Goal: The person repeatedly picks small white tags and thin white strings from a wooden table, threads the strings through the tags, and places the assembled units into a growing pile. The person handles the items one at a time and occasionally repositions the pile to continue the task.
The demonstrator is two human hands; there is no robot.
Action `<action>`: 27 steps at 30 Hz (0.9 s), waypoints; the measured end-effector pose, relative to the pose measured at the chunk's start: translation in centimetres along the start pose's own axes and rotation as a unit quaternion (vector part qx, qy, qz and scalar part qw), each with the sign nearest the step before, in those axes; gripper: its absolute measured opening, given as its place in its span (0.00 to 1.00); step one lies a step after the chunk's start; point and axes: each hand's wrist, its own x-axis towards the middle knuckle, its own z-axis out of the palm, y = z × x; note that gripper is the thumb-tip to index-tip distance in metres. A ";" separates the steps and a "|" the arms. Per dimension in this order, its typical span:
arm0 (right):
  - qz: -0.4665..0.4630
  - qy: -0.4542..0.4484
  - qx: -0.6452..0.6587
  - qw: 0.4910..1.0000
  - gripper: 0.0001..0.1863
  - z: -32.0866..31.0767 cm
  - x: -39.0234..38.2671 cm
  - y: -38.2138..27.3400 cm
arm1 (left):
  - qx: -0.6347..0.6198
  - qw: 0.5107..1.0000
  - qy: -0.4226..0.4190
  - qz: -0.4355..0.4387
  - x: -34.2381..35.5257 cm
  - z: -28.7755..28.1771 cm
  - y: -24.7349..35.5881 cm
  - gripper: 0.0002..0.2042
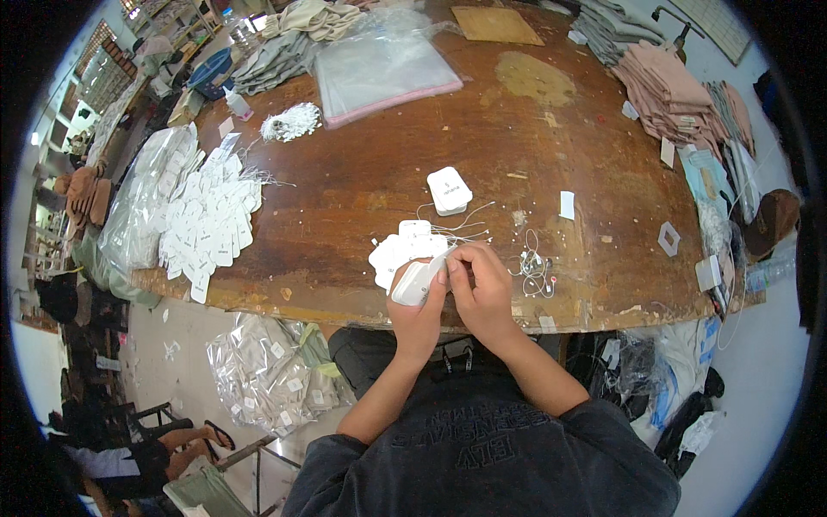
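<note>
My left hand [417, 324] is closed around a small stack of white hang tags [412, 289] near the table's front edge. Against the upper end of that stack my right hand [482, 283] is closed in a pinch; what lies between its fingertips is too small to make out. Just beyond my hands, loose white tags [394, 252] lie fanned out, with thin strings [465, 231] trailing to their right. A neat pile of white tags [449, 190] stands farther back. To the right is a tangle of white strings [536, 269] with small dark and red ends.
A large heap of white tags [211, 215] covers the table's left side, beside clear plastic [138, 202]. Behind it are a bundle of strings [291, 121], a small bottle [237, 104] and plastic bags [379, 77]. Folded pink cloth [668, 90] is stacked at right. A bagged bundle [267, 370] lies below.
</note>
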 end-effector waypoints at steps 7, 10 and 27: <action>0.001 -0.024 0.007 1.000 0.03 -0.2 0.1 0.0 | 0.149 0.974 -0.008 0.169 0.4 -0.3 -0.6 0.06; 0.028 -0.033 0.031 0.999 0.05 -0.7 0.2 -0.1 | 0.192 0.940 -0.020 0.282 0.8 -0.6 -0.8 0.09; 0.229 0.121 0.134 0.956 0.09 -5.5 2.5 4.5 | 0.265 0.934 -0.074 0.228 1.6 -3.0 -1.8 0.13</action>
